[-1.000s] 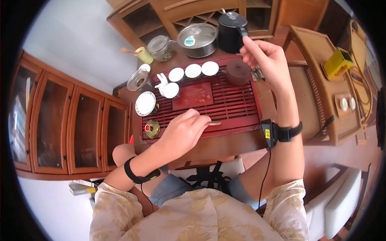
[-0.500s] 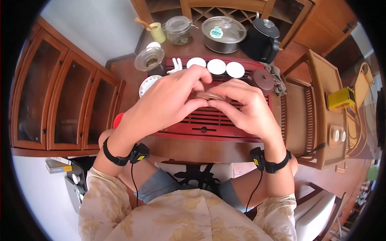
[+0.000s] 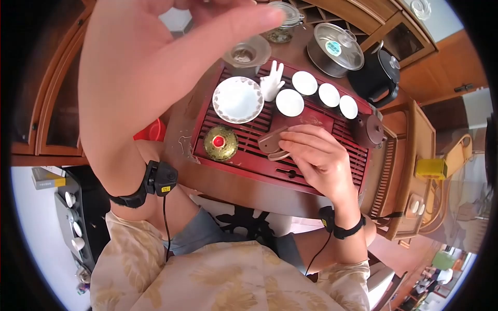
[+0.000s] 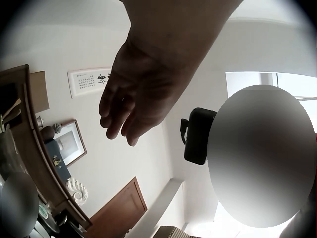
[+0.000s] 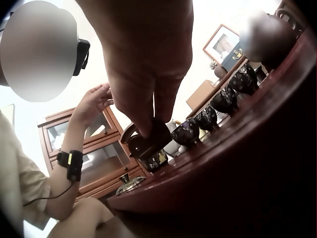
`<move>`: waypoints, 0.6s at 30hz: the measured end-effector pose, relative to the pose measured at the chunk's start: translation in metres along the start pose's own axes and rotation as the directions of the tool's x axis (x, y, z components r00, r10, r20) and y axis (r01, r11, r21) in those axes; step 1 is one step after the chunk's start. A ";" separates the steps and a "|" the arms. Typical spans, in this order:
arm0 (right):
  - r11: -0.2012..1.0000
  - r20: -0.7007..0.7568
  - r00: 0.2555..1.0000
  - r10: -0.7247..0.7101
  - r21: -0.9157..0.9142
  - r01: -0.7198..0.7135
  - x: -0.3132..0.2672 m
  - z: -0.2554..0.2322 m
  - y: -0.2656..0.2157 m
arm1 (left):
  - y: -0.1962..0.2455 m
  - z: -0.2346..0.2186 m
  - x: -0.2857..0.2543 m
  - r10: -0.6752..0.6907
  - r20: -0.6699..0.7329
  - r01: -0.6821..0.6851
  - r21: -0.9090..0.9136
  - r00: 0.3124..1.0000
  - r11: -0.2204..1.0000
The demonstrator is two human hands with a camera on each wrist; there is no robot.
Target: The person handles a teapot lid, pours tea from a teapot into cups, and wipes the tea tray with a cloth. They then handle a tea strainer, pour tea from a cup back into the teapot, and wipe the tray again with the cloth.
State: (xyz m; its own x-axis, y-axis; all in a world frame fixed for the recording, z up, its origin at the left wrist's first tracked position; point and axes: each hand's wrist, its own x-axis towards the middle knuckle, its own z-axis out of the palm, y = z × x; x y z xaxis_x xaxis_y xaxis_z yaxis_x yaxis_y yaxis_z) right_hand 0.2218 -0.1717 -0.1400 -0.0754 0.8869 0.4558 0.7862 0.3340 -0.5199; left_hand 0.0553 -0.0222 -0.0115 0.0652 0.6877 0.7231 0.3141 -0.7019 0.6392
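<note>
In the head view my left hand (image 3: 155, 57) is raised large and close to the camera; the left wrist view shows this hand (image 4: 143, 89) with fingers loosely bent and nothing in them. My right hand (image 3: 321, 158) pinches a brown flat piece (image 3: 270, 141) with a curved strip beside it, above the front of the red slatted tray (image 3: 249, 161). Seen from the right wrist, the brown piece (image 5: 148, 144) hangs under the fingers. Left of it lie a green patterned lid with a red knob (image 3: 221, 143) and a white floral-rimmed bowl (image 3: 238, 99).
Several dark cups with white insides, one at the front (image 3: 289, 102), stand by a white hand-shaped figure (image 3: 271, 81). A brown teapot (image 3: 368, 130) is at the tray's right end. Behind are a strainer (image 3: 246, 53), glass jar (image 3: 281, 26), lidded pot (image 3: 334, 51) and black kettle (image 3: 376, 75).
The left hand has parted from the right and risen toward the camera. The right hand keeps the brown piece, lower over the tray's front. The head view has turned, uncovering the bowl and green lid.
</note>
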 end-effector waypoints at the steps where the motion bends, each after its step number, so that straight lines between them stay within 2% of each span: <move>1: 1.000 0.004 1.000 0.008 -0.008 -0.008 0.001 0.004 0.000 | -0.003 -0.002 0.001 -0.015 -0.008 0.015 0.001 1.000 1.000; 6: 0.998 0.016 0.998 0.053 0.036 -0.054 0.005 0.021 0.001 | -0.016 -0.017 0.003 -0.033 -0.010 0.033 0.036 0.999 0.999; 10: 0.997 0.116 0.993 0.038 0.068 -0.046 0.006 0.025 0.004 | -0.019 -0.020 0.005 -0.028 0.011 0.027 0.060 1.000 0.998; 18: 0.992 0.255 0.961 0.109 0.041 -0.123 -0.002 -0.021 0.006 | -0.022 -0.029 0.006 -0.001 0.057 -0.005 0.100 0.998 0.995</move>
State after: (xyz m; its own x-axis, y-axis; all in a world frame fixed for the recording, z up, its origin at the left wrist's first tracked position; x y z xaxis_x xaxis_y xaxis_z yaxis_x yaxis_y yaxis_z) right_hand 0.2397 -0.1782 -0.1291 -0.1433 0.9698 0.1974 0.7635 0.2352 -0.6014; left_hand 0.0211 -0.0079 -0.0135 0.1191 0.6977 0.7064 0.4069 -0.6833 0.6062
